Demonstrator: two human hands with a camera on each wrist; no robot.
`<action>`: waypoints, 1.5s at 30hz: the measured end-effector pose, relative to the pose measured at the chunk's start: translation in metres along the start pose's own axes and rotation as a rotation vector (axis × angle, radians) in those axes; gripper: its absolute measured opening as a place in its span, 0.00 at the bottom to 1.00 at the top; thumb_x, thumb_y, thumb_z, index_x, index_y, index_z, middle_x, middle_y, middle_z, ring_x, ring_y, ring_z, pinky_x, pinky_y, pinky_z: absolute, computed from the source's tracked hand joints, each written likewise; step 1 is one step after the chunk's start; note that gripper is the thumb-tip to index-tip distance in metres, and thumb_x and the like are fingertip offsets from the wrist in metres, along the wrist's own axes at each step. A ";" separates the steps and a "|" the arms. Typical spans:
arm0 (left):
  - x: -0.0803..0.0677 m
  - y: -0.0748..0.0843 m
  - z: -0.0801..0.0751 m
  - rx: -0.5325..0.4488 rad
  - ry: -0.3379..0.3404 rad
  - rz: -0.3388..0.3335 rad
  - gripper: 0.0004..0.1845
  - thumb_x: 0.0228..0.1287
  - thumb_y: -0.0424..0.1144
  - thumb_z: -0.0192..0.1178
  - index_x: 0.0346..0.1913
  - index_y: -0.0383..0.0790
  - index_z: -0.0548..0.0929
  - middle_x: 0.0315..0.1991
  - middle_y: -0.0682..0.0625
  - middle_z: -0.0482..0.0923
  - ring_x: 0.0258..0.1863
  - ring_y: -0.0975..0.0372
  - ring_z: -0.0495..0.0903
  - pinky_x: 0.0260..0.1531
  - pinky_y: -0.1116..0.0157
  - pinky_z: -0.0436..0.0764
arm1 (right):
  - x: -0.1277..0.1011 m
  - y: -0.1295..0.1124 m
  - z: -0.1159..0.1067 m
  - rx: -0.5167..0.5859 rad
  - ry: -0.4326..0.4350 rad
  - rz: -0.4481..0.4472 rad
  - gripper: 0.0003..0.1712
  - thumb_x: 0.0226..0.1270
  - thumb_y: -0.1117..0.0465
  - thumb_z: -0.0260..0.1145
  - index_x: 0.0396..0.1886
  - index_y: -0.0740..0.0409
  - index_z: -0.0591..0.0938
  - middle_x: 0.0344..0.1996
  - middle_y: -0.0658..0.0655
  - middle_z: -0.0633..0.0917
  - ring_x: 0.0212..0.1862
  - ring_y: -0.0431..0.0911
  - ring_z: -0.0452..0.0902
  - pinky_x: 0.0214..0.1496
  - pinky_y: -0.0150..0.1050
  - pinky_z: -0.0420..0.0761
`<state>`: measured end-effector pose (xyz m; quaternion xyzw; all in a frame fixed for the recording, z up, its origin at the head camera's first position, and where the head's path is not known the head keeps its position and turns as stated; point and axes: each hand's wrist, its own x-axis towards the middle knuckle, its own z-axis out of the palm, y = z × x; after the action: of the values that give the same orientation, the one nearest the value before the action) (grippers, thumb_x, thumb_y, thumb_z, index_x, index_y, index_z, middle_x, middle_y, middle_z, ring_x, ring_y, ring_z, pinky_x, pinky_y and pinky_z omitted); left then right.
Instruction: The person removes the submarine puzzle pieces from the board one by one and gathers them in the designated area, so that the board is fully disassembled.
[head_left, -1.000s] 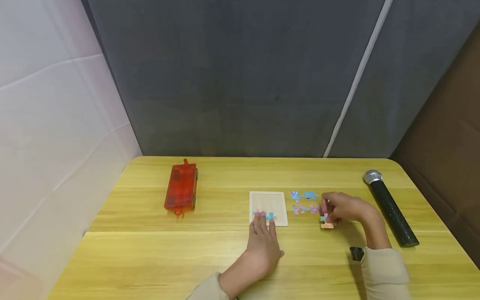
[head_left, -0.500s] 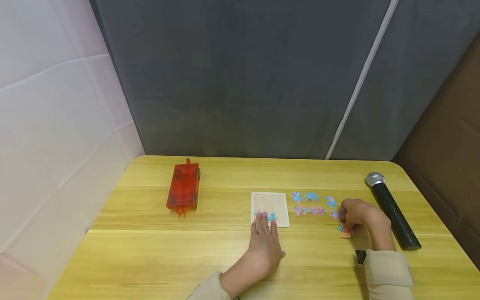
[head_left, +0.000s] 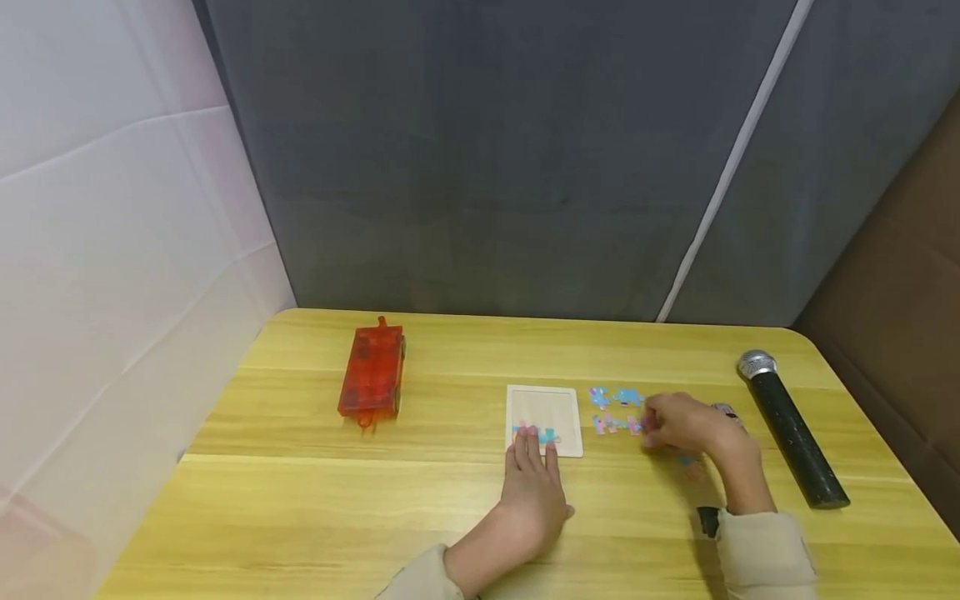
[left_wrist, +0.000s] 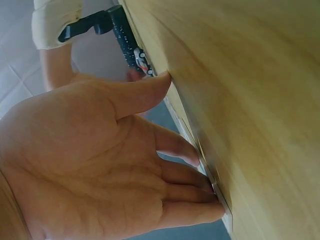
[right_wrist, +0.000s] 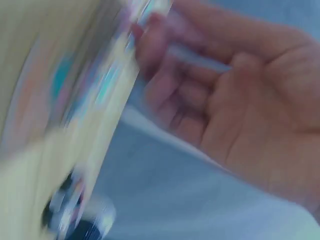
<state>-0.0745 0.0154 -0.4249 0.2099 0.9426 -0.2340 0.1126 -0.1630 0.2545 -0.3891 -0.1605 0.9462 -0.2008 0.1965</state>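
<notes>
In the head view my left hand (head_left: 531, 508) lies with its fingers extended over the lower edge of a pale wooden puzzle tray (head_left: 543, 396). Fingertips press on blue and pink puzzle pieces (head_left: 550, 436) set along the tray's bottom. To the right, my right hand (head_left: 686, 425) hovers beside loose puzzle pieces (head_left: 606, 424), its fingers loosely bent. No piece shows between those fingers, though the right wrist view is blurred. An orange and teal puzzle piece (head_left: 693, 468) sits beneath the right wrist. Other pieces to the right are hidden behind this hand.
A red translucent toy wagon (head_left: 371, 371) stands at left on the wooden table (head_left: 300, 517). On the right lies a black microphone (head_left: 795, 437) with a silver head. A small toy car (head_left: 724, 409) shows partly behind the right wrist. Dark cloth (head_left: 480, 167) hangs behind.
My right hand slid the orange and teal piece rightward, let go of it, and moved back left towards the other loose pieces. The left hand stays on the tray; the view shifts slightly.
</notes>
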 end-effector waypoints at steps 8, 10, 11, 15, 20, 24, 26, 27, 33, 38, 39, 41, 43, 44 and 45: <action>0.012 0.002 0.015 -0.024 0.049 0.042 0.43 0.82 0.71 0.47 0.86 0.46 0.68 0.83 0.37 0.66 0.85 0.45 0.64 0.77 0.55 0.76 | 0.039 -0.069 0.044 -0.128 0.121 -0.300 0.11 0.72 0.71 0.75 0.50 0.62 0.85 0.42 0.56 0.87 0.40 0.47 0.82 0.43 0.41 0.86; 0.024 0.007 0.032 -0.019 0.072 0.066 0.43 0.83 0.71 0.46 0.85 0.45 0.68 0.83 0.36 0.66 0.84 0.44 0.64 0.76 0.53 0.77 | 0.042 -0.075 0.052 -0.141 0.136 -0.283 0.10 0.72 0.72 0.74 0.48 0.62 0.84 0.43 0.56 0.84 0.39 0.45 0.78 0.40 0.38 0.85; 0.028 0.009 0.039 -0.015 0.082 0.075 0.43 0.83 0.71 0.45 0.85 0.45 0.68 0.82 0.36 0.66 0.84 0.43 0.64 0.76 0.53 0.77 | 0.042 -0.077 0.055 -0.145 0.141 -0.286 0.09 0.73 0.72 0.74 0.47 0.61 0.83 0.42 0.55 0.83 0.37 0.44 0.76 0.39 0.37 0.84; 0.030 0.008 0.041 -0.001 0.071 0.092 0.43 0.85 0.70 0.43 0.86 0.43 0.66 0.83 0.34 0.64 0.85 0.41 0.62 0.77 0.51 0.76 | 0.044 -0.082 0.058 -0.132 0.135 -0.311 0.10 0.73 0.74 0.73 0.42 0.60 0.80 0.39 0.54 0.78 0.33 0.42 0.70 0.35 0.32 0.78; 0.023 0.002 0.031 -0.006 0.068 0.083 0.43 0.84 0.70 0.44 0.87 0.43 0.65 0.83 0.33 0.63 0.85 0.42 0.61 0.77 0.51 0.75 | 0.044 -0.082 0.058 -0.114 0.124 -0.329 0.13 0.72 0.74 0.74 0.42 0.59 0.78 0.38 0.53 0.75 0.33 0.41 0.69 0.35 0.31 0.76; 0.031 0.003 0.042 -0.069 0.052 0.088 0.46 0.82 0.72 0.45 0.87 0.42 0.64 0.83 0.33 0.62 0.85 0.41 0.60 0.77 0.49 0.74 | 0.045 -0.080 0.060 -0.110 0.127 -0.326 0.13 0.73 0.74 0.72 0.42 0.58 0.77 0.37 0.52 0.75 0.35 0.41 0.68 0.35 0.31 0.75; 0.036 0.004 0.047 -0.112 0.025 0.086 0.47 0.82 0.72 0.44 0.86 0.40 0.64 0.83 0.32 0.63 0.85 0.40 0.61 0.78 0.48 0.74 | 0.045 -0.080 0.061 -0.110 0.124 -0.312 0.12 0.75 0.74 0.71 0.42 0.57 0.77 0.37 0.51 0.76 0.36 0.42 0.68 0.36 0.32 0.75; 0.038 0.003 0.049 -0.129 0.014 0.084 0.47 0.82 0.73 0.44 0.87 0.40 0.64 0.83 0.31 0.63 0.85 0.40 0.62 0.78 0.47 0.73 | 0.045 -0.080 0.061 -0.108 0.122 -0.303 0.12 0.75 0.74 0.71 0.42 0.57 0.77 0.37 0.51 0.76 0.36 0.42 0.68 0.36 0.33 0.75; 0.036 0.002 0.052 -0.113 -0.019 0.085 0.46 0.80 0.75 0.46 0.89 0.52 0.61 0.81 0.31 0.66 0.82 0.38 0.66 0.76 0.44 0.76 | 0.046 -0.081 0.063 -0.104 0.115 -0.272 0.12 0.75 0.75 0.70 0.41 0.57 0.77 0.36 0.51 0.77 0.36 0.43 0.69 0.36 0.35 0.76; 0.032 0.005 0.045 -0.052 -0.011 0.070 0.44 0.80 0.73 0.49 0.89 0.55 0.62 0.80 0.32 0.69 0.80 0.39 0.70 0.73 0.46 0.80 | 0.048 -0.080 0.062 -0.061 0.128 -0.305 0.12 0.71 0.77 0.72 0.40 0.59 0.79 0.35 0.53 0.82 0.35 0.42 0.71 0.38 0.33 0.78; 0.031 0.005 0.044 -0.048 -0.009 0.063 0.43 0.80 0.73 0.49 0.88 0.55 0.62 0.80 0.32 0.69 0.80 0.39 0.70 0.73 0.46 0.80 | 0.049 -0.080 0.061 -0.049 0.126 -0.312 0.12 0.70 0.78 0.72 0.40 0.60 0.80 0.34 0.53 0.83 0.35 0.41 0.72 0.38 0.33 0.78; 0.030 0.006 0.042 -0.042 -0.006 0.053 0.43 0.80 0.72 0.50 0.88 0.55 0.62 0.80 0.33 0.69 0.80 0.40 0.70 0.73 0.46 0.80 | 0.050 -0.079 0.060 -0.023 0.119 -0.314 0.12 0.70 0.78 0.72 0.40 0.60 0.80 0.33 0.53 0.84 0.33 0.41 0.72 0.37 0.32 0.79; 0.029 0.007 0.041 -0.034 -0.008 0.046 0.44 0.79 0.74 0.49 0.89 0.55 0.61 0.80 0.32 0.69 0.81 0.39 0.69 0.74 0.46 0.79 | 0.050 -0.078 0.060 -0.005 0.115 -0.316 0.11 0.70 0.78 0.71 0.39 0.60 0.80 0.33 0.53 0.84 0.32 0.40 0.73 0.37 0.31 0.79; 0.028 0.007 0.041 -0.030 -0.009 0.045 0.45 0.79 0.75 0.48 0.89 0.55 0.61 0.80 0.32 0.68 0.81 0.39 0.68 0.74 0.45 0.79 | 0.051 -0.078 0.060 0.001 0.114 -0.318 0.11 0.71 0.77 0.71 0.39 0.60 0.80 0.32 0.52 0.84 0.32 0.39 0.73 0.37 0.31 0.79; 0.028 0.008 0.041 -0.026 -0.009 0.046 0.47 0.78 0.76 0.48 0.89 0.55 0.61 0.81 0.32 0.68 0.82 0.39 0.68 0.74 0.45 0.78 | 0.051 -0.077 0.060 0.000 0.116 -0.326 0.10 0.71 0.77 0.72 0.40 0.60 0.80 0.32 0.52 0.85 0.32 0.39 0.74 0.37 0.31 0.79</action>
<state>-0.0909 0.0111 -0.4726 0.2288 0.9400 -0.2199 0.1250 -0.1637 0.1488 -0.4213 -0.2999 0.9174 -0.2390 0.1063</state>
